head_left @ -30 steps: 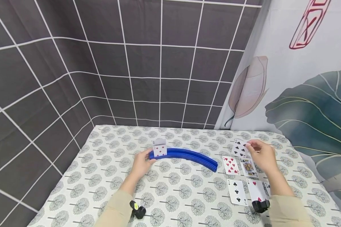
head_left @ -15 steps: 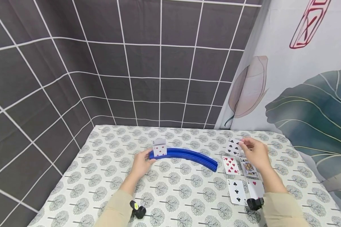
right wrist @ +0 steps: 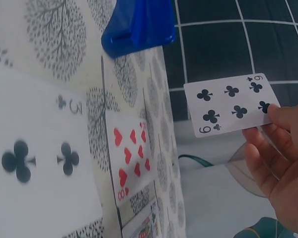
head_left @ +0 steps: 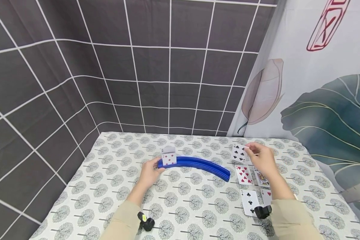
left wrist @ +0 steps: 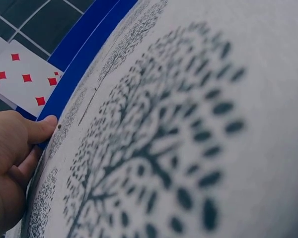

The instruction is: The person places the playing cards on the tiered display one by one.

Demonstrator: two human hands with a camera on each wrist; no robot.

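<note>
Right hand (head_left: 262,159) has thumb and fingers clamped on one corner of a playing card (right wrist: 231,105), the six of clubs: thumb on the face, whatever fingertip backs it up is hidden, other fingers loosely bent and apart. The card's up off the table, face toward the person, a bit beyond the eight of hearts (head_left: 244,175) and short of the rack's right end.

Handling-wise I'd guess it weighs next to nothing, springy but bendable, probably a bit slick, and easy to crease if you squeeze hard. A light pinch at the edge or corner seems right, and that keeps most of the face uncovered too.

Left hand (head_left: 150,173) grips the left end of a curved blue rack (head_left: 195,162), thumb over the front edge. Looks like smooth plastic, likely light enough to skid, so holding an end makes sense. The five of diamonds (head_left: 169,159) stands in it right by that hand, another card (head_left: 168,149) sticking up behind.

Further out, a king (head_left: 261,177), three of clubs (head_left: 250,201) and a heart card (head_left: 266,196) lie on the tree-print cloth (head_left: 198,218), that last one partly hidden by the right arm.
</note>
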